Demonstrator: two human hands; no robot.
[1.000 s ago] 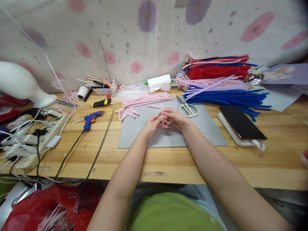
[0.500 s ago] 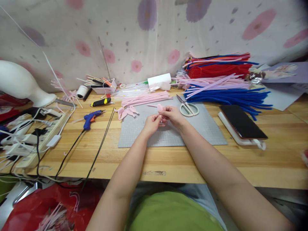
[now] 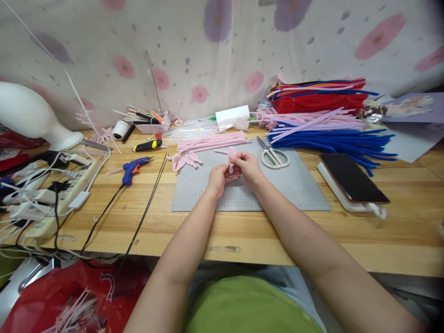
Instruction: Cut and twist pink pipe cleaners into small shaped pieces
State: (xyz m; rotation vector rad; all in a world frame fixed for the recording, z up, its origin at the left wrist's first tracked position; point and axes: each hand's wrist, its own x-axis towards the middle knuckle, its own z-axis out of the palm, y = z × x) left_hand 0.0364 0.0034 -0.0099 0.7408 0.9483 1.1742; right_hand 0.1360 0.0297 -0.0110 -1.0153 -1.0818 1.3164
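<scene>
Above the grey cutting mat [image 3: 194, 194], my right hand [image 3: 248, 166] pinches a pink pipe-cleaner petal [image 3: 232, 152] between thumb and fingers. My left hand [image 3: 218, 179] is closed around the lower end of the same petal, which pokes out between the hands. Just beyond them a single pink pipe cleaner [image 3: 220, 151] lies on the mat. Left of the hands rest several shaped pink petals [image 3: 185, 160]. White-handled scissors [image 3: 274, 157] lie partly spread to the right.
Pink pipe cleaners [image 3: 211, 141] lie behind the mat, blue ones [image 3: 329, 142] at right. A phone [image 3: 354, 176] sits on a white block. At left are a blue glue gun [image 3: 132, 169], a yellow-black cutter [image 3: 149, 145], dark thin rods [image 3: 147, 208] and a power strip [image 3: 78, 189].
The petal's lower end now shows between my hands, and it stands more upright. My left fingers have shifted slightly. The whole view has moved a little.
</scene>
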